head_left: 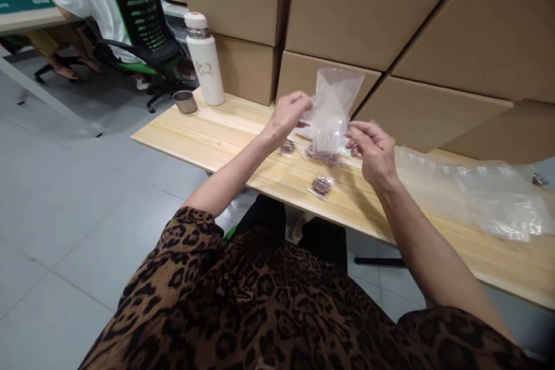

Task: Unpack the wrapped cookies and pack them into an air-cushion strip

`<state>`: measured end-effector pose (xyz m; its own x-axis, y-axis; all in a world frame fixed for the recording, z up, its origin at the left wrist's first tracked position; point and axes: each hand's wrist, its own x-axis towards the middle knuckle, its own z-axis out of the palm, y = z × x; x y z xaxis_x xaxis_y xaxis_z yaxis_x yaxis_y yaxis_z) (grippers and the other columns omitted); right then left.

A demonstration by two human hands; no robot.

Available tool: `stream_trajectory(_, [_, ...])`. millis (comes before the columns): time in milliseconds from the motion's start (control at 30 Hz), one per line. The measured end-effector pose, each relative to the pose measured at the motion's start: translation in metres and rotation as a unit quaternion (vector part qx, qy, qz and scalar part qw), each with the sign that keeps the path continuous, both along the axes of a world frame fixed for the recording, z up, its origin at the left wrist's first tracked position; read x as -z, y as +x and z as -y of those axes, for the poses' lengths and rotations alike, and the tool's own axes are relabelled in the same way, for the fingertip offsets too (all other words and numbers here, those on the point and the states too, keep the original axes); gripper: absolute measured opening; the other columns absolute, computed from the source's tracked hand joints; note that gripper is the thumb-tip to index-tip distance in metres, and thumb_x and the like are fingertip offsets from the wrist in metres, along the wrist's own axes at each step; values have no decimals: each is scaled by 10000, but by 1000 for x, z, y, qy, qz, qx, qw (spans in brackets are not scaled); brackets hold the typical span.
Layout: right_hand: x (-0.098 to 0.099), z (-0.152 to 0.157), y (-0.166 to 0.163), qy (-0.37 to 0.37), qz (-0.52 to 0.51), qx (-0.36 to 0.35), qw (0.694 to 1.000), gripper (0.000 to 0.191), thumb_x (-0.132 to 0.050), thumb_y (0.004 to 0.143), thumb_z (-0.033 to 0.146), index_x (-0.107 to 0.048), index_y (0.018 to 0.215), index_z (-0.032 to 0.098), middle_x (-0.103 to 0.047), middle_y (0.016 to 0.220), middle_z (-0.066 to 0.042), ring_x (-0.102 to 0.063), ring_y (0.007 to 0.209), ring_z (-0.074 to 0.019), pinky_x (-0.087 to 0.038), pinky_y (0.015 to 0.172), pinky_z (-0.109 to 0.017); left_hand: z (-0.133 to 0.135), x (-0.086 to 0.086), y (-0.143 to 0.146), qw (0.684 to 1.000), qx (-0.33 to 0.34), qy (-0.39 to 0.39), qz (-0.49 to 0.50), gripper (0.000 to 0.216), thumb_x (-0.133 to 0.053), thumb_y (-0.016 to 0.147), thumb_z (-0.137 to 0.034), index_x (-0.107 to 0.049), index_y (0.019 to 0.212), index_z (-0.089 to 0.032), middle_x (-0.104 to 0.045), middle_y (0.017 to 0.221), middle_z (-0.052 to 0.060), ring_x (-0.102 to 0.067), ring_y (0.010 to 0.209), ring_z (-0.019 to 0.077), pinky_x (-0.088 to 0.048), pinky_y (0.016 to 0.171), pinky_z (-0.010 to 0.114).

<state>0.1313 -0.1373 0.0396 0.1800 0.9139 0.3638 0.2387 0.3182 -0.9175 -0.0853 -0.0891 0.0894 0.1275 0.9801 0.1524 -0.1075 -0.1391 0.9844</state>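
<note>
A clear plastic bag (333,110) stands upright between my hands above the wooden table. My left hand (289,115) pinches its left edge, thumb and fingers together. On the other side, my right hand (370,147) has its fingers curled with the tips pressed at the bag's right edge. Below the bag lie several small brown items in clear wrappers, partly hidden by it. One wrapped brown piece (322,186) lies nearer the table's front edge, and another wrapped piece (287,147) is just under my left hand.
A white bottle (205,60) and a metal cup (185,102) stand at the table's left end. Overlapping clear bags (477,191) spread across the right side. Large cardboard boxes (338,6) wall off the back. A person in white sits by a black-green chair (141,17) at far left.
</note>
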Motion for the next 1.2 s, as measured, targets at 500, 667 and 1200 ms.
stream_trajectory(500, [-37,-21,5,91,15,4,996,521,-736,864,764,-604,852,261,-577,747,-16,-551,646,-155,-462,560,-317,8,-70,30,989,33,132,-53,258,-418,1105,-245,-657,1098,-149,-703,1097,29,-713,1123,160,-554,977,330])
stream_trajectory(667, [-50,-24,87,235,62,207,948,430,-730,916,618,-531,818,249,-522,687,12,-455,550,-123,-409,568,-328,18,-30,20,969,39,218,-106,257,-527,1080,-361,-665,1222,-197,-720,1279,73,-673,1253,219,-539,1017,320])
stream_trajectory(1200, [-8,78,253,67,480,539,688,212,-474,946,203,-680,896,218,-649,834,-202,-636,937,-384,-374,787,-510,71,67,18,862,217,259,-377,416,-516,1051,-415,-615,1428,-271,-534,1607,143,-452,1578,281,-365,1325,524])
